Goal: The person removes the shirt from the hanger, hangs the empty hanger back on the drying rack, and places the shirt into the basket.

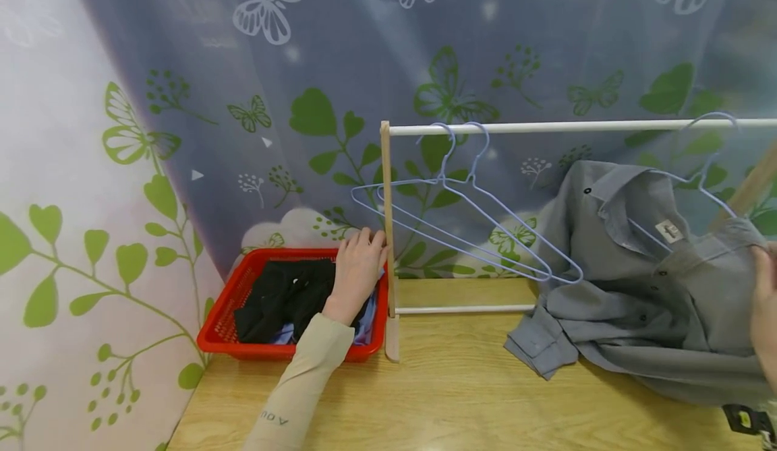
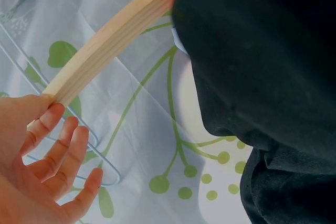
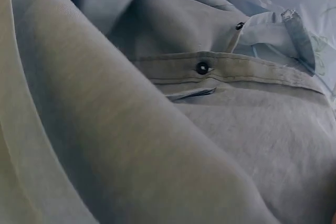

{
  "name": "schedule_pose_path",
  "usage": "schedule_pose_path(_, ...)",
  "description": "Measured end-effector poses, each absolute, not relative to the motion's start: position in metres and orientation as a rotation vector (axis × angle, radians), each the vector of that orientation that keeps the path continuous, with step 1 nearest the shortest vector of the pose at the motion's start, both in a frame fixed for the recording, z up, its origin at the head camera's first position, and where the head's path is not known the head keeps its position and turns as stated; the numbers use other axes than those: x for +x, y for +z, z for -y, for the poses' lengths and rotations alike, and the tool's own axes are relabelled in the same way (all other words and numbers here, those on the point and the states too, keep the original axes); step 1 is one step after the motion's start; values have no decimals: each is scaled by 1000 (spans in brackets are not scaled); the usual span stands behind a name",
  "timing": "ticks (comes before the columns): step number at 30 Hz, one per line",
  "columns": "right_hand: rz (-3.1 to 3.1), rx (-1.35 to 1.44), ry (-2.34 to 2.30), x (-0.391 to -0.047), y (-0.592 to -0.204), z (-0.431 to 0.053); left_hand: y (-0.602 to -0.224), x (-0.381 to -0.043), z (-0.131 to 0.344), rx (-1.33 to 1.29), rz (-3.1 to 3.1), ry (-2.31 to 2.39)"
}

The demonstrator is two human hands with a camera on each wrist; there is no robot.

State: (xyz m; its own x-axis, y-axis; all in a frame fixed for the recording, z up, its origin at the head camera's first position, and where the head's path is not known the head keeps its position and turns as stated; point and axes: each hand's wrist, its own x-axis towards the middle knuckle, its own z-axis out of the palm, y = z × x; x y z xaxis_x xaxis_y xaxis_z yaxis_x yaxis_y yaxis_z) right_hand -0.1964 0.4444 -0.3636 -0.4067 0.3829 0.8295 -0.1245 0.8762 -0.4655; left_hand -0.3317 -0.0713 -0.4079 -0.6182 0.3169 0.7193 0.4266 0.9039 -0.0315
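My left hand [image 1: 358, 272] reaches over the red basket [image 1: 212, 329] to the wooden end post [image 1: 388, 208] of a clothes rack. In the left wrist view its thumb and index finger pinch the post [image 2: 107, 40], while the other fingers are spread loosely. At the right edge of the head view, my right hand [image 1: 766, 309] grips a grey button-up shirt [image 1: 716, 303] near the collar. A light-blue hanger [image 1: 716, 195] sits inside the shirt's neck, its hook at the rack's rail. Shirt cloth [image 3: 262, 135] fills the right wrist view.
Two bare light-blue hangers [image 1: 479, 201] hang from the white rail [image 1: 546, 127] near the post. Black clothing [image 1: 285, 296] lies in the basket with bluish cloth beneath. Rack and basket stand on a wood-grain table [image 1: 449, 383], before a patterned curtain [image 1: 340, 46].
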Motion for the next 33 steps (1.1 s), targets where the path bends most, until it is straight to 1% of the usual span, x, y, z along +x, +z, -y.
schedule_pose_path(6,2066,-126,400,-180,-389,-439,-410,-332,71,-533,2265,-193)
schedule_pose_path(12,2070,-76,411,-172,-411,-436,-411,-334,71,-540,2238,-196)
schedule_pose_path(23,2147,73,209,-160,-435,-433,-409,-332,70,-533,2282,-217)
schedule_pose_path(33,2223,98,228,-145,-460,-421,-408,-333,71,-532,2285,-203)
